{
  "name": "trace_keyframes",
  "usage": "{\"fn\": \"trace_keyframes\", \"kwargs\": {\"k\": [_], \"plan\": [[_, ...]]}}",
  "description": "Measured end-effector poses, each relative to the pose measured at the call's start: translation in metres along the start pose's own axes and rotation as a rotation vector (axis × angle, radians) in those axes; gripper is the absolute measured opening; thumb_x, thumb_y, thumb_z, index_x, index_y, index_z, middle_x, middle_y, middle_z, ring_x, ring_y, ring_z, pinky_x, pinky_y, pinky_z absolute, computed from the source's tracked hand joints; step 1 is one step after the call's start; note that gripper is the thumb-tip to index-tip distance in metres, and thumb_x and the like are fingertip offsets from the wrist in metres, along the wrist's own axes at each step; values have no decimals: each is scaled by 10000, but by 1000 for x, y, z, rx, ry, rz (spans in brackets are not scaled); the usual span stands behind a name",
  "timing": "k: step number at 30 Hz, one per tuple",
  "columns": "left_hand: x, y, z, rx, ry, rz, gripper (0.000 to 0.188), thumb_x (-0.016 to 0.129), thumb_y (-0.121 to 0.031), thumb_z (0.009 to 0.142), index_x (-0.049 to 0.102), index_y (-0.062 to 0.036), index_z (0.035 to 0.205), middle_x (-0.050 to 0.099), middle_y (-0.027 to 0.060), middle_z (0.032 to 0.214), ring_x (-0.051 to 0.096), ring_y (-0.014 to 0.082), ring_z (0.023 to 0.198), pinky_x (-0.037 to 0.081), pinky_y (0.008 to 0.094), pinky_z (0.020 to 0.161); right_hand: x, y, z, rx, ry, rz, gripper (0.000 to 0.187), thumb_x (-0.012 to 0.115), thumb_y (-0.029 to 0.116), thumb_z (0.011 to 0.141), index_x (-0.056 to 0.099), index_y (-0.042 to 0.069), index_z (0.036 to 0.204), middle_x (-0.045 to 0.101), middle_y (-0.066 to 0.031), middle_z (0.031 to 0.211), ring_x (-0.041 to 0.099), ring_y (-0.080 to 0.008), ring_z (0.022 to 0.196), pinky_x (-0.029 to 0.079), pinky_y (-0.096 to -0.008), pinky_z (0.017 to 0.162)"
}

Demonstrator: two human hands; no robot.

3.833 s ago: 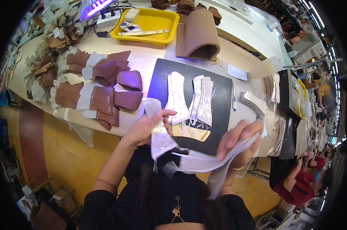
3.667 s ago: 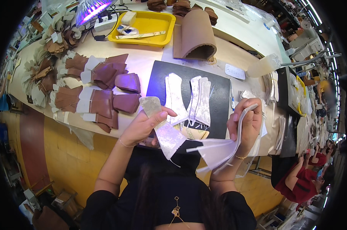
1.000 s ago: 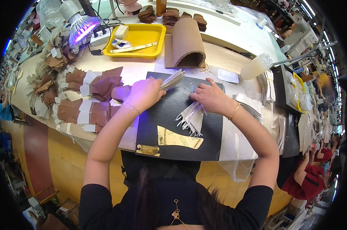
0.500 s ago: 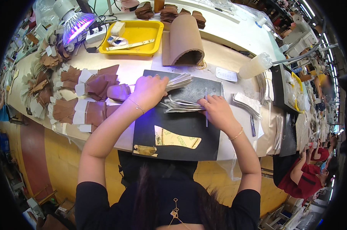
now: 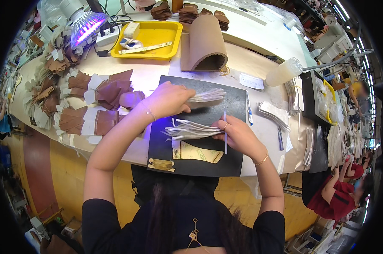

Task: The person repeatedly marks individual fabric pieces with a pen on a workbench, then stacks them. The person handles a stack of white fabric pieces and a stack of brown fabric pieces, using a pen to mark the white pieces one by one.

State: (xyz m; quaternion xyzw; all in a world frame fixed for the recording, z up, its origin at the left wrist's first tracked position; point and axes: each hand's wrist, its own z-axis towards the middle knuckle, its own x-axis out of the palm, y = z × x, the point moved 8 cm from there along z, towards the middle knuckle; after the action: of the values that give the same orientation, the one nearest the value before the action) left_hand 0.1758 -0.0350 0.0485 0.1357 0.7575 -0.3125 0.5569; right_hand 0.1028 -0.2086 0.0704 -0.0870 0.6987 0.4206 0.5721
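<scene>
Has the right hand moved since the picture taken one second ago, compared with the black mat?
Yes. The right hand slid from the far middle of the black mat toward its near right part, closer to the person.

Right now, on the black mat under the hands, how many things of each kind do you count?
White piece stacks: 2, one under the left hand, one at the right hand.
Thin pens: 1, in the right hand.
Tan patterns: 2, large and small.
Total: 5
</scene>
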Motion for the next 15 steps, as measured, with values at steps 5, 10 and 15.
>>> {"fn": "trace_keyframes", "kwargs": {"k": [5, 10, 15], "plan": [[-18, -6, 7, -14, -120, 52, 500, 760, -400, 850, 639, -98, 1230, 665, 139, 1184, 620, 352, 1156, 483, 439, 940, -9, 15, 0, -18, -28, 159, 302, 763, 216, 854, 647, 88, 1101, 614, -126, 949, 626, -348, 913, 510, -427, 804], [-42, -33, -38, 200, -281, -482, 623, 798, -393, 823, 600, -104, 1339, 632, 114, 1224, 605, 322, 1173, 473, 429, 970, 2, 7, 1, 71, -38, 103, 295, 762, 215, 850, 654, 91, 1095, 610, -124, 941, 624, -345, 919, 506, -425, 798], [-2, -65, -71, 179, -215, 55, 712, 842, -377, 756, 564, -129, 1363, 615, 109, 1216, 605, 296, 1136, 455, 428, 932, 15, 7, 6, 32, -155, -74, 448, 800, 230, 801, 641, 119, 1204, 632, -87, 1081, 602, -309, 1049, 462, -428, 905]]}}
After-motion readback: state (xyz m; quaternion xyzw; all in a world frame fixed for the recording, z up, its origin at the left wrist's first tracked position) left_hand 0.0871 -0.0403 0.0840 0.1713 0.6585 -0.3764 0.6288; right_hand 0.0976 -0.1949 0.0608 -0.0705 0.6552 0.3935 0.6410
